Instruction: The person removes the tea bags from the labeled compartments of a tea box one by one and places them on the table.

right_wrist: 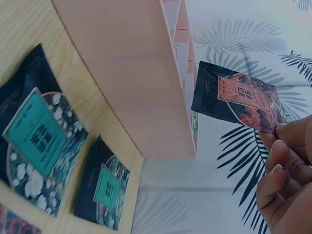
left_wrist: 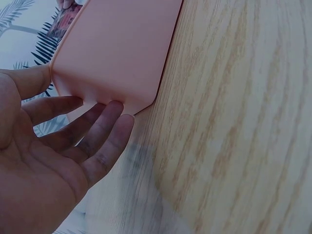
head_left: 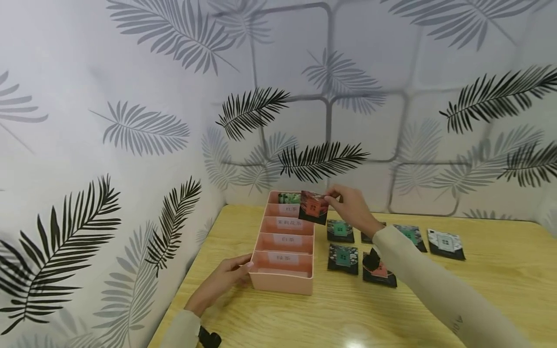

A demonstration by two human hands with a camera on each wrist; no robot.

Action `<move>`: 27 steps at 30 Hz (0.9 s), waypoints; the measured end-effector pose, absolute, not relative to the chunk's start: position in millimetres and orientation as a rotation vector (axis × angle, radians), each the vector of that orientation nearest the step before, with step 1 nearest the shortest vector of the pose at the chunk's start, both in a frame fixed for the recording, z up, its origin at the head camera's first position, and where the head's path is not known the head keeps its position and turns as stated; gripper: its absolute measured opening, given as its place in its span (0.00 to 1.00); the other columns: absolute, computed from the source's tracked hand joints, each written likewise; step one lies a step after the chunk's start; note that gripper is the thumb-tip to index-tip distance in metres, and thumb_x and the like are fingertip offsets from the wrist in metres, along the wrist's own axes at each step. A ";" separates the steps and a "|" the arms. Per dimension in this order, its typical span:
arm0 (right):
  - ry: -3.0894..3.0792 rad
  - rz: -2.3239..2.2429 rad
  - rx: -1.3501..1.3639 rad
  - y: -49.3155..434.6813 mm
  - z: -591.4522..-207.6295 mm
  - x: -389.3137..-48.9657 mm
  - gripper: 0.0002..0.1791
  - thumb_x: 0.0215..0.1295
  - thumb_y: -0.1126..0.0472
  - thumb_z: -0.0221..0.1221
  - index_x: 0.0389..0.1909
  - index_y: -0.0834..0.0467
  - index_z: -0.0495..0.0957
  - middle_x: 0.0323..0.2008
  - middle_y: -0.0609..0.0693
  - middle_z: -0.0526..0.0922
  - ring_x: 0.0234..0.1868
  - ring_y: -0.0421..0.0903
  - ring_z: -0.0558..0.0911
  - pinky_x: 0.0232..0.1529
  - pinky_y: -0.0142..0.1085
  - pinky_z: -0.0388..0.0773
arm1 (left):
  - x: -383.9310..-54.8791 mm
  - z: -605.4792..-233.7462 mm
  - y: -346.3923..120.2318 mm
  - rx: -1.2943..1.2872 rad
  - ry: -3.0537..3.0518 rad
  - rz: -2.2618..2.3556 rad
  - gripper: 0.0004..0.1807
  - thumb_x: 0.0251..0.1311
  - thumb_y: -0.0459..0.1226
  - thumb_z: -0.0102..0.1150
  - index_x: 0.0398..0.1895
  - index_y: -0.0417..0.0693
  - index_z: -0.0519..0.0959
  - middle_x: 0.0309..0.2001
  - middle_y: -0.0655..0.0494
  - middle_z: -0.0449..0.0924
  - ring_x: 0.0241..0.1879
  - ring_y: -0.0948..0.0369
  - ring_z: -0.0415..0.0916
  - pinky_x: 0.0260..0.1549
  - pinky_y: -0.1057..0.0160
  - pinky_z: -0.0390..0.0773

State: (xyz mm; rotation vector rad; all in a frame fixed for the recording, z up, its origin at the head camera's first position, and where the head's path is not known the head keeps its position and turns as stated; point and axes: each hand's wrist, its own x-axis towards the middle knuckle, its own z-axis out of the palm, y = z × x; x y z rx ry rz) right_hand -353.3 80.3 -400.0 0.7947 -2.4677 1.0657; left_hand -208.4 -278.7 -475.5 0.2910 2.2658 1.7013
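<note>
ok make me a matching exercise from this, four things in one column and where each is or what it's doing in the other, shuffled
1. left hand
2. right hand
3. green-patterned item
4. white-labelled packet

A. in the farthest compartment of the pink box
B. farthest right on the table
C. at the box's near left corner
D. pinching a red-labelled packet

Pairs: 1-C, 2-D, 3-A, 4-B
</note>
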 end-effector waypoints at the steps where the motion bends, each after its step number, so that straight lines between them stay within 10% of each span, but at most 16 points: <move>1: -2.468 1.064 0.798 83.1 -400.3 -351.7 0.07 0.70 0.57 0.56 0.42 0.53 0.80 0.34 0.46 0.83 0.22 0.46 0.73 0.22 0.39 0.70 | -208.6 -475.8 -278.6 0.291 2.263 1.701 0.32 0.70 0.51 0.48 0.72 0.48 0.61 0.67 0.46 0.65 0.51 0.55 0.76 0.48 0.48 0.77; 27: -2.559 0.968 0.720 156.3 -419.5 -323.1 0.06 0.68 0.55 0.58 0.40 0.50 0.81 0.27 0.43 0.81 0.14 0.43 0.65 0.16 0.35 0.63 | -208.6 -475.3 -278.6 0.294 2.225 1.690 0.32 0.70 0.51 0.46 0.72 0.48 0.59 0.65 0.45 0.67 0.52 0.53 0.76 0.50 0.47 0.76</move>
